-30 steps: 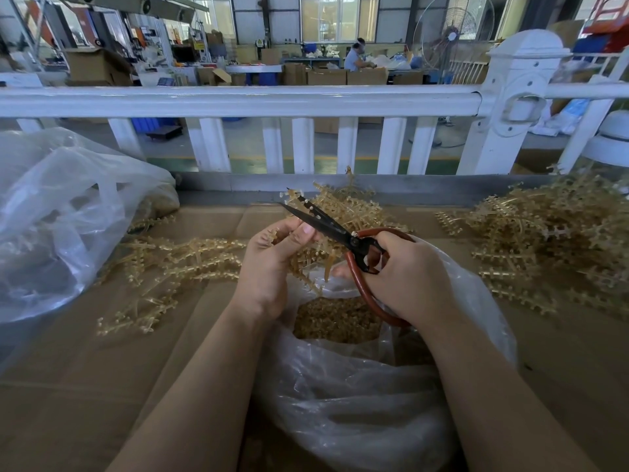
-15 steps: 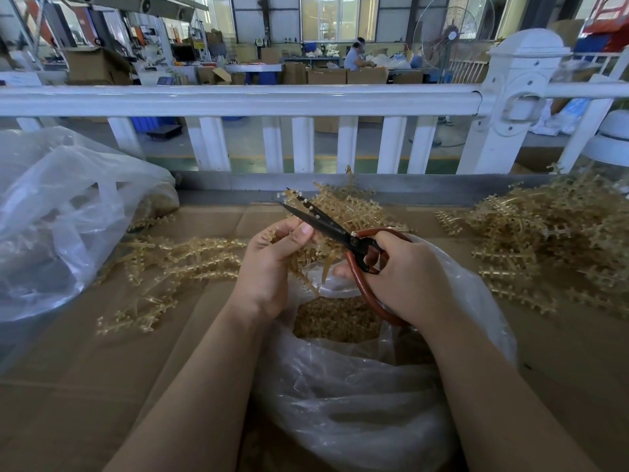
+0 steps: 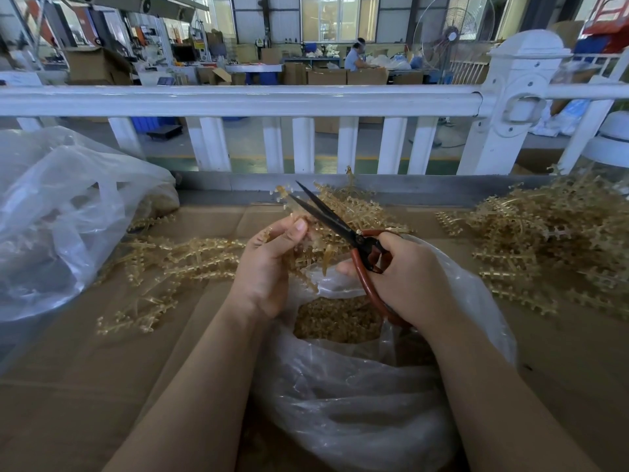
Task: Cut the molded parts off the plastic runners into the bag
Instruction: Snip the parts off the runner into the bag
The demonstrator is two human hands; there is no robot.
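Cardboard sheeting (image 3: 85, 386) covers the bench, which sits behind a white railing (image 3: 238, 100) at the edge of a factory floor. Over the middle of it the left hand (image 3: 269, 267) pinches a translucent amber runner (image 3: 306, 247) between thumb and fingers, holding it above the mouth of a clear plastic bag (image 3: 357, 403). The right hand (image 3: 408, 281) is curled through the red loops of a pair of scissors (image 3: 326, 212), whose dark blades stand parted around the runner's upper end.

Inside the bag lies a mound of cut parts (image 3: 337, 318), so a fair share of the cutting appears done. To the left of the bag a few runners (image 3: 183, 253) lie spread on the cardboard; whether these are stripped or not cannot be told. On the right a much larger heap of runners (image 3: 551, 247) seems to have its parts on, and another tangle (image 3: 350, 206) lies behind the hands. Judging by that, plenty remains. A second plastic bag (image 3: 68, 216) slumps at far left.
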